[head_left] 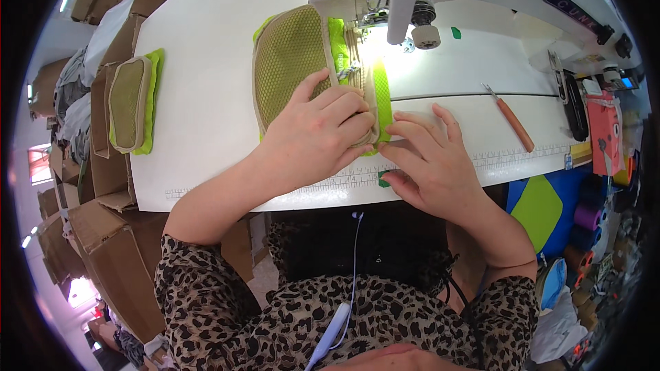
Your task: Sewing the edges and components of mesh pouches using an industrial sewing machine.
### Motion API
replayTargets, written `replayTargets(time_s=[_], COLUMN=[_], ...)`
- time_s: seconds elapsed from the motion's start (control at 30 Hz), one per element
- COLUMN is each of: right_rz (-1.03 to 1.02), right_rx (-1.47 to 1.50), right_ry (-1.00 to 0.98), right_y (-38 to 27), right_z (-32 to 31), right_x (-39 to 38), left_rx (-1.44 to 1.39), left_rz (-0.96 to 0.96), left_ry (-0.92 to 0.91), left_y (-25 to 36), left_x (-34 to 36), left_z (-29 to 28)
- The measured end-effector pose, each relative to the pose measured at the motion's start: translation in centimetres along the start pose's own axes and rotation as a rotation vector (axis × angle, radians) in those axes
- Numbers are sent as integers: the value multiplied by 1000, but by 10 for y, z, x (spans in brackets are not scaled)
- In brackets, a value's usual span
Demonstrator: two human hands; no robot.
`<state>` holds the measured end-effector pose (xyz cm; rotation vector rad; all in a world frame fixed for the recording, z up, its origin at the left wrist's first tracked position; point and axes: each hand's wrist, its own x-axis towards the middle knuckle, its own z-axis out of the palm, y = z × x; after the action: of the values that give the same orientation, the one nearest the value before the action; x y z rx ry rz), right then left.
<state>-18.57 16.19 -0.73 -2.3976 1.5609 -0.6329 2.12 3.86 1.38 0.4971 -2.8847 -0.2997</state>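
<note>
An olive mesh pouch piece [290, 55] with beige binding and lime-green fabric edges lies on the white sewing table, its right part by the lit needle area of the sewing machine [375, 17]. My left hand [320, 127] rests over its near part, fingers bent and gripping the beige edge; the fingertips are partly hidden. A grey cord or zipper pull shows just beyond them. My right hand [426, 154] is beside the lime-green strip [381, 89], fingers apart, with fingertips at the strip's near corner and the thumb low by a small green tape mark [383, 178].
A smaller mesh pouch piece [130, 103] lies at the table's left edge. On the right are an orange-handled seam ripper [512, 122], black snips [572, 106] and a pink box [605, 134]. A ruler strip [495, 159] runs along the front edge. Cardboard boxes [110, 254] stand left.
</note>
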Motion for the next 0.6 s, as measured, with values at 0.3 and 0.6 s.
replayTargets(time_s=[0.3, 0.6], right_rz=[-11, -37], right_rx=[-15, -76], right_ry=[-34, -20], right_y=[-1, -1], right_z=[0, 0], right_x=[2, 2], left_rx=[10, -143], left_rz=[25, -69], left_ry=[76, 13], left_y=[0, -2], left_x=[-3, 0], left_z=[4, 4])
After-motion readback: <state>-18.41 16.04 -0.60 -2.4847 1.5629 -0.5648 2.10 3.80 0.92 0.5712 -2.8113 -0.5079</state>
